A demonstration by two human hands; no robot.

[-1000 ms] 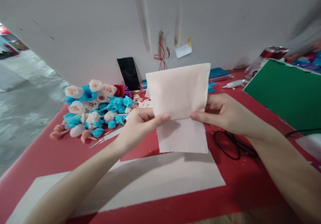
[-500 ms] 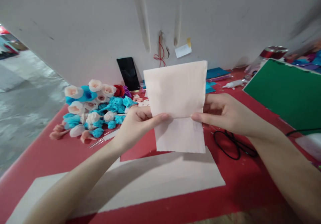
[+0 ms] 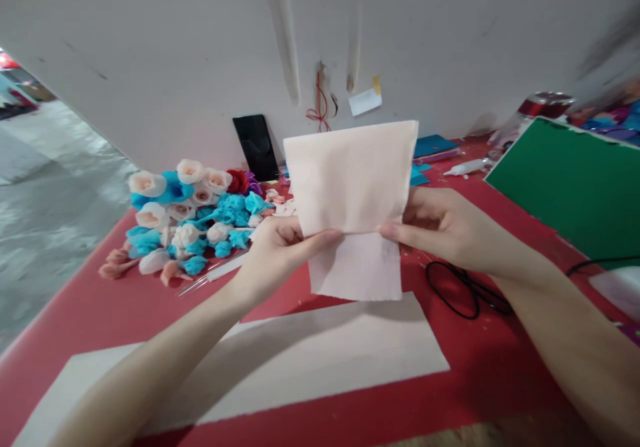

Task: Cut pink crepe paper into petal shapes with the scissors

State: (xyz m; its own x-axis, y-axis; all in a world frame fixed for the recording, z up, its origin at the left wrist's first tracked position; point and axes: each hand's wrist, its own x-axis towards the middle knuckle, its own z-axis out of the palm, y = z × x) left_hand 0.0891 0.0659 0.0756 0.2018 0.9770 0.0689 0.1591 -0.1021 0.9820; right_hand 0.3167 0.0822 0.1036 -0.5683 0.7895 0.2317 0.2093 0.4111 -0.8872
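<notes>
A pale pink sheet of crepe paper (image 3: 350,187) is held upright above the red table (image 3: 90,307), folded across its middle. My left hand (image 3: 280,250) pinches its left edge at the fold, thumb in front. On the right edge, my right hand (image 3: 440,223) pinches the same fold. The lower flap hangs down in front, just above a larger pale sheet (image 3: 310,360) that lies flat on the table.
A heap of blue, white and pink paper flowers (image 3: 190,217) lies at the left. Black scissors (image 3: 465,287) rest under my right forearm. A green sheet (image 3: 570,180) stands at the right, a black phone (image 3: 256,145) leans on the wall, and a glue bottle (image 3: 467,166) lies behind.
The lower flap of the pink sheet has shortened as the paper slid up through my fingers. Both hands stay about where they were.
</notes>
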